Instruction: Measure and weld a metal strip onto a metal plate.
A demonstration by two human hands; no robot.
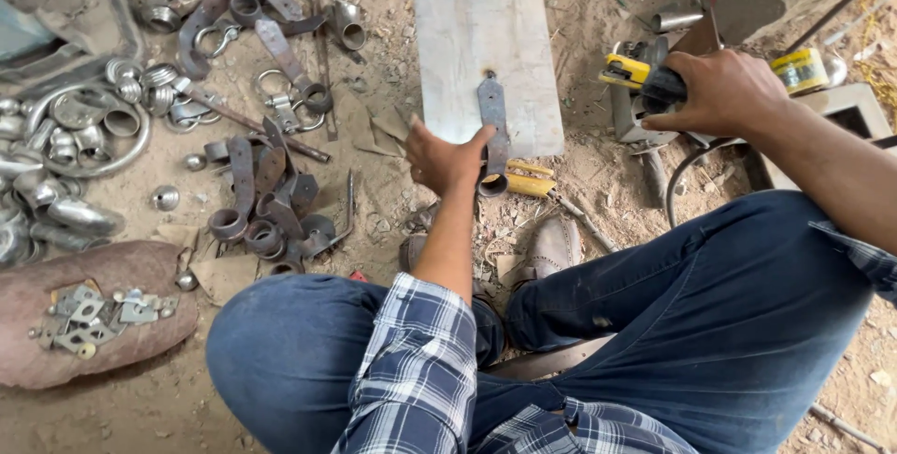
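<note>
The person sits on the dirt floor (607, 192) with a flat metal strap (492, 132), looped at its near end, lying on a pale steel plate (467, 43). The left hand (439, 160) pins the strap's lower end, fingers (478, 139) pressed against its edge. The right hand (719, 92) is clenched around the body of a black and yellow angle grinder (645, 76), resting just right of the plate. This looks like positioning before grinding. The next move would call for a steady hold on the strap, fingers well apart from the disc. More straps and rings (271, 211) lie to the left.
</note>
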